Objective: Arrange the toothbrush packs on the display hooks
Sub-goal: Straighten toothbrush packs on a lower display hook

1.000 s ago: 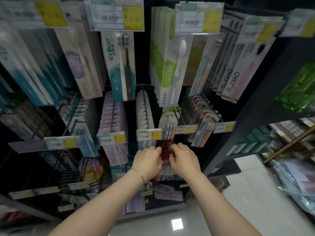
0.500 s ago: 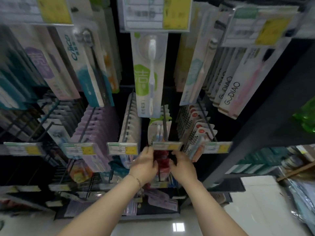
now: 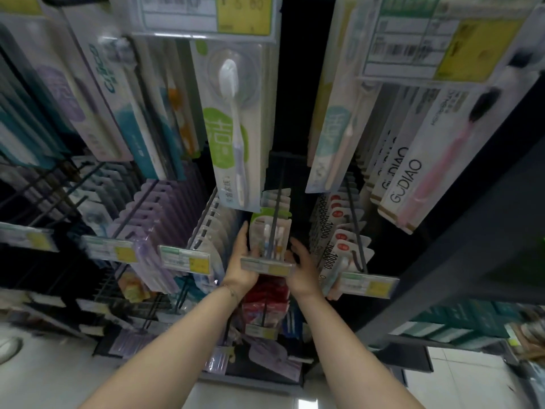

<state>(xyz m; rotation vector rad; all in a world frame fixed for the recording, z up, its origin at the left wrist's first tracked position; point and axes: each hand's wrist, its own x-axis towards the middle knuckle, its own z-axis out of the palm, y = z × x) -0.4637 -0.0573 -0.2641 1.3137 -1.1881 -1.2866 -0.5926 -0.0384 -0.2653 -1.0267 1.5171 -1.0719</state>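
Shop rack (image 3: 460,237) | hook (image 3: 275,219): green-topped packs (image 3: 269,228) | left hand (image 3: 240,268), right hand (image 3: 303,271) grips released beside packs

**Colours on the toothbrush display**

Showing green-topped toothbrush packs (image 3: 269,228) on a dark hook (image 3: 275,214). Carrying white and yellow on the price tag (image 3: 267,266). Glowing red in the packs (image 3: 265,293) below. Wearing lilac on the pack row (image 3: 153,208) at left, white with a red dot on the packs (image 3: 339,228) at right. Printing black GUDIAO lettering beside a pink brush on the white pack (image 3: 413,172).

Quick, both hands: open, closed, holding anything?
Left hand: open, fingers flat against the green-topped toothbrush pack.
Right hand: open, beside the same pack; whether it grips is unclear.
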